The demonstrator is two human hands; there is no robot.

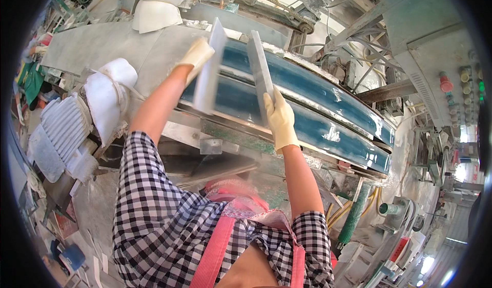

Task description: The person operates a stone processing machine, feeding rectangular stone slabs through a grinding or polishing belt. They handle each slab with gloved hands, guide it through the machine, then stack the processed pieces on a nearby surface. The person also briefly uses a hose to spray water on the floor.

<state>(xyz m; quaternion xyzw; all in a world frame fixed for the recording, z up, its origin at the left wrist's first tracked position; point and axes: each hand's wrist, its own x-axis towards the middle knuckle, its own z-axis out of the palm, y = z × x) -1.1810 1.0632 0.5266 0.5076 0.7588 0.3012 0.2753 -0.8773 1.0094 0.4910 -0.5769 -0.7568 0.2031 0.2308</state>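
My left hand (197, 56), in a cream rubber glove, holds a flat pale grey slab (210, 75) on edge. The slab is smeared by motion, and my left fingers are partly hidden at its side. My right hand (280, 117), gloved alike, grips the lower end of a second thin grey slab (260, 62), also on edge and tilted. A gap separates the two slabs. Both are over a machine with two blue belts (328, 118), running from the middle to the right. I cannot tell whether either slab touches the belts.
A grey metal table (110, 47) adjoins the belts at the left. White-wrapped motor parts (61, 131) stand below it. A control cabinet with coloured buttons (453, 83) rises at the right. A chain (271, 3) and framework lie behind the belts. A green cylinder (355, 213) stands under their right end.
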